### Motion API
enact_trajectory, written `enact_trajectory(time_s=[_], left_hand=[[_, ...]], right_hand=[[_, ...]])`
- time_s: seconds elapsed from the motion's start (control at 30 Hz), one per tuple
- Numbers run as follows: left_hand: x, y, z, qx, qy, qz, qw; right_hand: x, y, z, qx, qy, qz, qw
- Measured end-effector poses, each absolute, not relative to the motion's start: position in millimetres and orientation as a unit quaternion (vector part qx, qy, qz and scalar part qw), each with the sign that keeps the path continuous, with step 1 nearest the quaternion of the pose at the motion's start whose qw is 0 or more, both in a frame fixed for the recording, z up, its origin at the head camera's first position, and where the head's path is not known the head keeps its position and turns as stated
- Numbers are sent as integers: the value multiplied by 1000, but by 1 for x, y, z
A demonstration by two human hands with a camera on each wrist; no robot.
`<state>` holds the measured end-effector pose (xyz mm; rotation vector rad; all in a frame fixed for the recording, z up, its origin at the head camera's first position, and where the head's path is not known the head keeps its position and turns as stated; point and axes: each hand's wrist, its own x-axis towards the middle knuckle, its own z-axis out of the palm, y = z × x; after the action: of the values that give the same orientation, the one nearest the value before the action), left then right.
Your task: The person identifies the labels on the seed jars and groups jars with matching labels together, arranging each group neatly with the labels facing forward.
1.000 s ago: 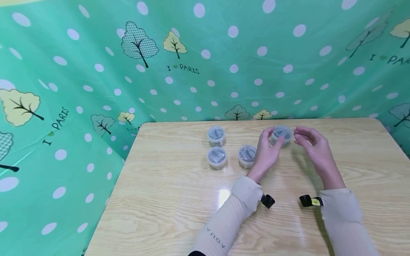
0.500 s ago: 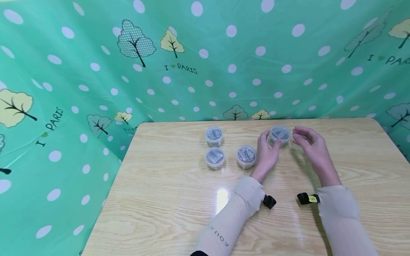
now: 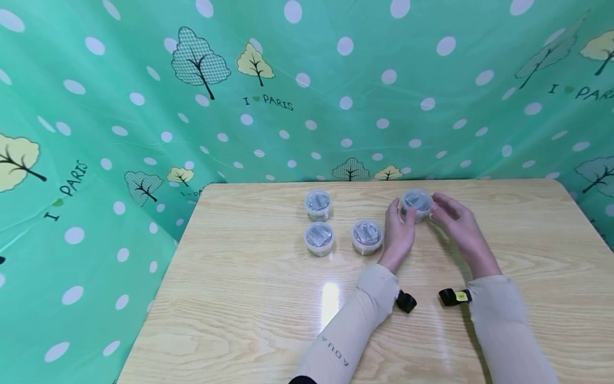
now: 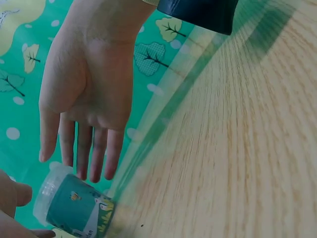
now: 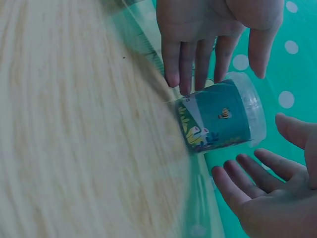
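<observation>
A small round tub (image 3: 416,199) with a clear lid stands at the back of the table, something grey showing through its lid. My left hand (image 3: 399,232) is at its left side, fingers extended and thumb across its front. From the other side my right hand (image 3: 458,224) reaches in, fingertips right at the rim. In the left wrist view, straight fingers of the left hand (image 4: 94,94) lie close to the tub (image 4: 77,206), whose teal label carries a bee. The right wrist view has the tub (image 5: 223,119) between both hands, right hand (image 5: 213,25) above with fingers straight.
Three similar tubs stand to the left: a back one (image 3: 318,205), one in front of it (image 3: 318,238), and another (image 3: 367,236) beside my left wrist. The wooden table (image 3: 240,298) meets a green dotted cloth (image 3: 288,122) behind and at the left.
My right hand has moved left to the tub's rim, closing the gap there. The left hand has shifted slightly. The head view has turned a little, moving the scene leftward.
</observation>
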<state>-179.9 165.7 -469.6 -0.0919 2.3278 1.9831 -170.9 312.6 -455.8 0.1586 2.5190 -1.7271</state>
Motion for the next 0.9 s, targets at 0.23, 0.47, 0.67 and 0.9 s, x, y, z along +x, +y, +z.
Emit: enact_trajectory(time_s=[0.23, 0.47, 0.67, 0.9], left_hand=[[-184, 167, -474, -18, 747, 663, 41], [-185, 168, -476, -11, 742, 669, 35], [-183, 169, -473, -15, 743, 669, 32], [-181, 170, -468, -12, 743, 669, 24]], right_hand=[[-174, 309, -461, 51, 820, -567, 55], [-176, 308, -465, 53, 815, -575, 49], [-175, 308, -464, 57, 814, -577, 44], [-172, 309, -462, 52, 817, -574, 34]])
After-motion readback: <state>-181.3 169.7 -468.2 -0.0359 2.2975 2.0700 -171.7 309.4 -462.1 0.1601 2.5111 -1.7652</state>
